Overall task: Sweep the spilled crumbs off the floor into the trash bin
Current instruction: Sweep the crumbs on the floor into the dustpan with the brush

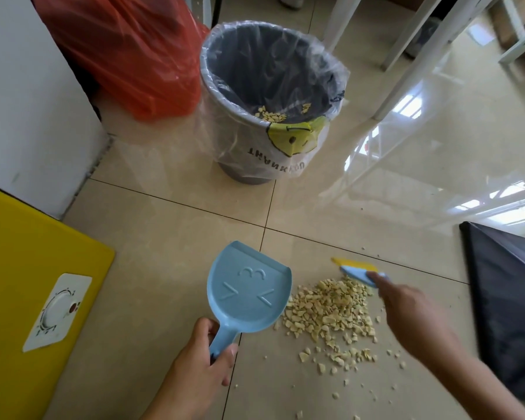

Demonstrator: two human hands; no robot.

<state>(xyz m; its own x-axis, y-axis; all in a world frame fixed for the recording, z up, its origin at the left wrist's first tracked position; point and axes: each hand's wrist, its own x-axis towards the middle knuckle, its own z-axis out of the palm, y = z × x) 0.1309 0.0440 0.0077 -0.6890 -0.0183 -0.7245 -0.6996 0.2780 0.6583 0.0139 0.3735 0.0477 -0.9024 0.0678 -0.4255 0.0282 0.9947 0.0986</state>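
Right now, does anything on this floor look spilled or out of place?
Yes: pale crumbs lie spilled in a pile on the floor, just right of the blue dustpan the left hand grips, with strays scattered nearer the camera. The right hand holds a small brush at the pile's far edge.

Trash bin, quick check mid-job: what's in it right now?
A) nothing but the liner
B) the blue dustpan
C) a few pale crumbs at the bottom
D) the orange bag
C: a small cluster of pale crumbs lies at the bottom of the lined trash bin; the bigger crumb pile is on the floor beside the blue dustpan held by the left hand, with the brush in the right hand.
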